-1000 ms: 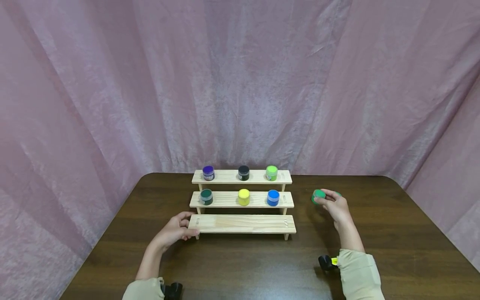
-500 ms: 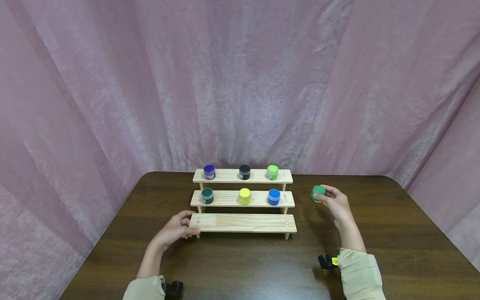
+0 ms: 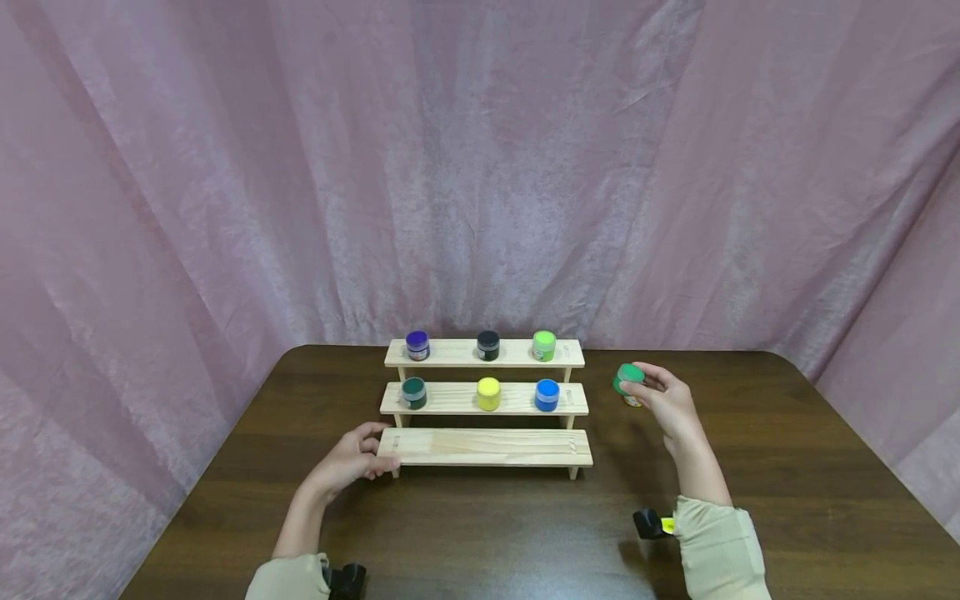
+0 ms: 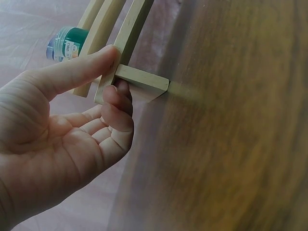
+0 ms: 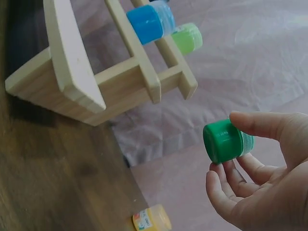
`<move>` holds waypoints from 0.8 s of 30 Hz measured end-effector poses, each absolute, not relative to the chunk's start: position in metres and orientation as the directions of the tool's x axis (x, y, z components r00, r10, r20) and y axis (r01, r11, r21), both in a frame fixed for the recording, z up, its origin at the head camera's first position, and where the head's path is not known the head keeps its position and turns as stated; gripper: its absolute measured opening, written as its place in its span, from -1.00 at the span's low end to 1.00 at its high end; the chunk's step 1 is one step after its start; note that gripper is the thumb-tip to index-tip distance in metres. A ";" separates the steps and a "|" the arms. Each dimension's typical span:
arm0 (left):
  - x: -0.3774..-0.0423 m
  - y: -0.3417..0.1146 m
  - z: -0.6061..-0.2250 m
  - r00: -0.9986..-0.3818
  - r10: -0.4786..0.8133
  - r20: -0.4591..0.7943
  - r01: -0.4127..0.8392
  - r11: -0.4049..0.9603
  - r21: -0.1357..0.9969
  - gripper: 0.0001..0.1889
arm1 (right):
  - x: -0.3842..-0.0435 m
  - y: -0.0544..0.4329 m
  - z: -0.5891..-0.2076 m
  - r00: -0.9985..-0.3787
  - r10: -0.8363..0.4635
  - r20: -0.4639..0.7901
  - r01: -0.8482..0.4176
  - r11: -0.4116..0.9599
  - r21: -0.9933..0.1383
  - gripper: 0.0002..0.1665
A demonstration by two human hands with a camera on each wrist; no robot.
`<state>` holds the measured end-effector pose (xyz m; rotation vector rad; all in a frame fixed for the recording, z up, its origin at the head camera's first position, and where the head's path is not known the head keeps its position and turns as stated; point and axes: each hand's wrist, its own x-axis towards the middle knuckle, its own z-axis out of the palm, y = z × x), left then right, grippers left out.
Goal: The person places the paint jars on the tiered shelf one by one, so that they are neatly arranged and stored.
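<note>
A three-step wooden display stand stands on the table. My left hand grips the left end of its lowest step; the left wrist view shows the thumb on the top side and curled fingers under the board. To the right of the stand, my right hand holds a green paint jar between thumb and fingers, off the table. An orange-yellow paint jar is on the table below it, mostly hidden in the head view.
On the top step are a purple jar, a black jar and a light green jar. The middle step carries a dark green jar, a yellow jar and a blue jar. A pink curtain hangs behind the table.
My right hand has moved slightly left and up with the green paint jar, and the orange-yellow jar has come into sight beneath it. My left hand keeps its grip on the stand.
</note>
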<state>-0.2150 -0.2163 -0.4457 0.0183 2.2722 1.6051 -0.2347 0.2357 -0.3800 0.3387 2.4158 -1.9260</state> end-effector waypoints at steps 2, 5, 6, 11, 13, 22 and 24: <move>-0.215 -0.216 -0.445 -0.936 0.212 -0.280 -0.193 0.356 0.914 -0.20 | -0.234 0.235 -0.378 -0.978 0.141 -0.157 0.183 0.198 -0.963 -0.23; -0.215 -0.216 -0.444 -0.937 0.212 -0.278 -0.190 0.357 0.914 -0.20 | -0.234 0.233 -0.375 -0.979 0.135 -0.152 0.177 0.193 -0.965 -0.24; -0.215 -0.216 -0.444 -0.937 0.213 -0.278 -0.190 0.358 0.914 -0.20 | -0.234 0.232 -0.375 -0.979 0.134 -0.152 0.176 0.195 -0.965 -0.24; -0.215 -0.216 -0.445 -0.935 0.215 -0.281 -0.192 0.362 0.912 -0.21 | -0.231 0.229 -0.373 -0.981 0.129 -0.141 0.167 0.217 -0.962 -0.26; -0.215 -0.216 -0.445 -0.935 0.214 -0.282 -0.192 0.362 0.912 -0.21 | -0.231 0.228 -0.372 -0.983 0.129 -0.132 0.158 0.216 -0.964 -0.27; -0.214 -0.216 -0.445 -0.935 0.215 -0.282 -0.190 0.368 0.910 -0.21 | -0.227 0.224 -0.365 -0.983 0.137 -0.120 0.150 0.229 -0.962 -0.30; -0.214 -0.216 -0.445 -0.935 0.213 -0.282 -0.191 0.368 0.910 -0.21 | -0.226 0.222 -0.364 -0.984 0.133 -0.118 0.146 0.224 -0.964 -0.30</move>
